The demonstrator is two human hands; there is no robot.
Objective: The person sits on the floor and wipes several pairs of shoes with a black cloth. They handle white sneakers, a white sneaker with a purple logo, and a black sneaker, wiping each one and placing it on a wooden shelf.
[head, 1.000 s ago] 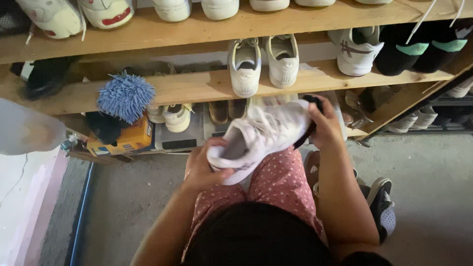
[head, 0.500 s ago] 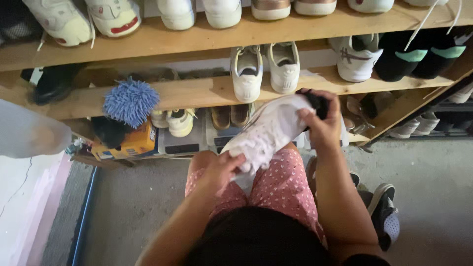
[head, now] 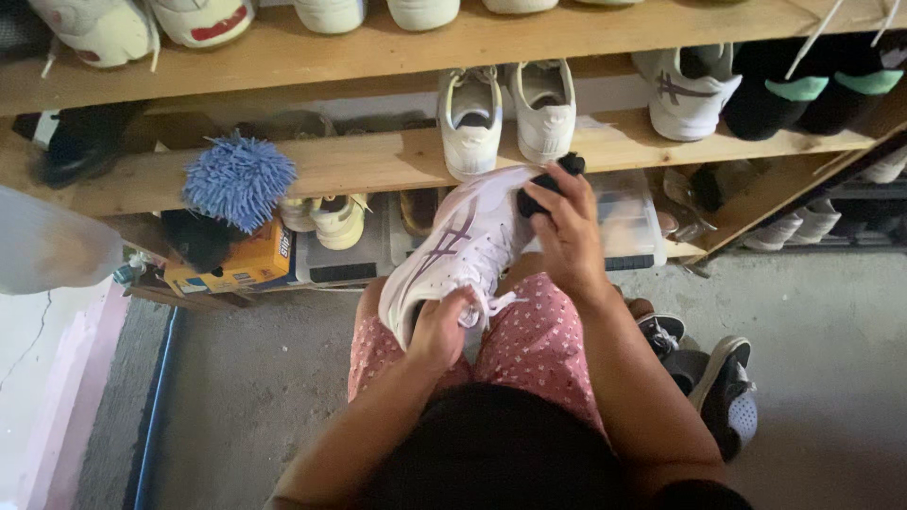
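A white sneaker [head: 453,250] with purple stripes is tilted over my lap, toe pointing down to the left. My left hand [head: 442,331] grips it at the lower end, near the laces. My right hand [head: 565,231] presses a small black object [head: 553,179], brush or cloth I cannot tell, against the shoe's upper end. Below the shoe are my knees in pink patterned trousers [head: 529,345].
Wooden shelves [head: 378,161] hold several shoes, with a white pair [head: 505,113] just behind the held sneaker. A blue fluffy duster [head: 239,179] and a yellow box [head: 236,264] sit at left. Dark sandals [head: 713,378] lie on the concrete floor at right.
The sneaker has turned to show its striped side, toe down. My left hand moved back onto its lower end. My right hand shifted left along the shoe's top.
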